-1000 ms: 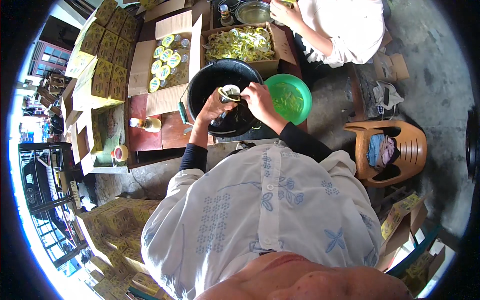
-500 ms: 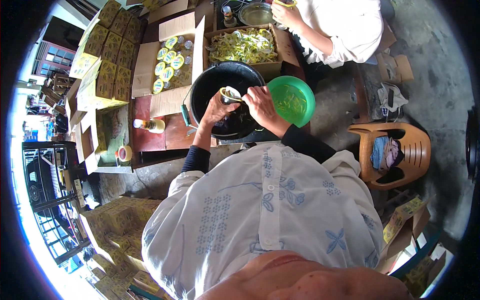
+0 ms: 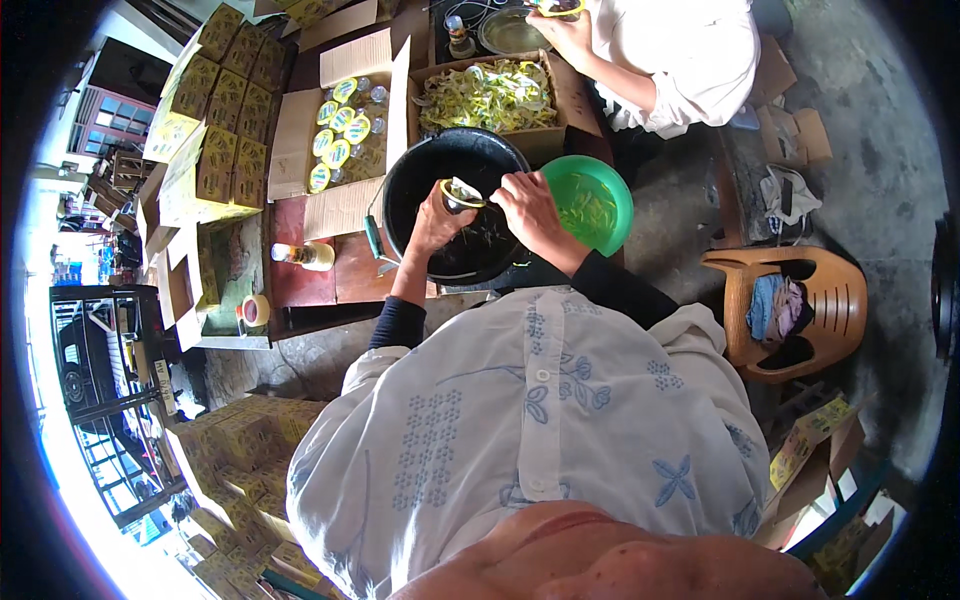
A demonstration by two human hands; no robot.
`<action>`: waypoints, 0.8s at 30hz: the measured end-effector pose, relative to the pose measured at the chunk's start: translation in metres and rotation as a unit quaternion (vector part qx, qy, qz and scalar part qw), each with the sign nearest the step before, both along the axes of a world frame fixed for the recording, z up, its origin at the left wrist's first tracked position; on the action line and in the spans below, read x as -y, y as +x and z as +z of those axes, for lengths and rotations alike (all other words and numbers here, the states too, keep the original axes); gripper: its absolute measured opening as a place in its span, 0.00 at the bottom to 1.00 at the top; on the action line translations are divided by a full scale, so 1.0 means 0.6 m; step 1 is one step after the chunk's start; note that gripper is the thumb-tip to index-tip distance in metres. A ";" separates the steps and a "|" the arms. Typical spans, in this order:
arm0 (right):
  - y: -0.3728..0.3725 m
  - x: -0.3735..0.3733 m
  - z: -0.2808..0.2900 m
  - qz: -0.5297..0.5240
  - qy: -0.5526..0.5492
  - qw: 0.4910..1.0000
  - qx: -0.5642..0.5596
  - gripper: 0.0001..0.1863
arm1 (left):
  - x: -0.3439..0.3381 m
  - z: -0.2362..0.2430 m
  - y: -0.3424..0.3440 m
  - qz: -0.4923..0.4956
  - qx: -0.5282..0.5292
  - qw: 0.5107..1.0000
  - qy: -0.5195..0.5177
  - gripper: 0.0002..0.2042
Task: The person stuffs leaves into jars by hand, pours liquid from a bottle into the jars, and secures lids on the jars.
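Note:
Over the black bucket, my left hand grips a small plastic cup with a yellow rim and something whitish at its mouth. My right hand is closed in a pinch beside the cup's rim; what its fingertips hold is too small to make out. Right of the bucket stands a green basin with thin yellow strips in it. Dark liquid and a few light shreds show inside the bucket.
Behind the bucket is a carton of yellow-green scraps; left of it, a carton of lidded cups. A jar and tape roll lie left. Another person's hand holds a cup. An orange chair stands right.
My right fingers have shifted slightly off the cup's rim, and the cup has tilted a little. The other person's hand with its cup has moved slightly left and nearer.

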State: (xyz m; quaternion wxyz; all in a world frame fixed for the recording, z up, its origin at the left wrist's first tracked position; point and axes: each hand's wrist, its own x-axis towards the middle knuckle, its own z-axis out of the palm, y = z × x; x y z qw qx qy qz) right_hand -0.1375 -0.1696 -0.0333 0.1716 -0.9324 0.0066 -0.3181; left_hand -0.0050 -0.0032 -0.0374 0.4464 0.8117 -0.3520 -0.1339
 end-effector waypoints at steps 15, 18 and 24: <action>0.011 -0.006 -0.002 0.009 0.064 0.997 -0.029 0.05 | -0.015 0.020 0.013 -0.103 -0.354 0.927 -0.070 0.25; 0.018 0.005 -0.006 -0.012 0.173 0.982 -0.079 0.04 | -0.009 0.002 0.008 -0.084 -0.275 0.955 -0.068 0.28; 0.001 0.013 0.012 0.008 0.026 0.999 -0.033 0.02 | -0.008 -0.008 0.006 -0.044 -0.061 0.997 -0.032 0.21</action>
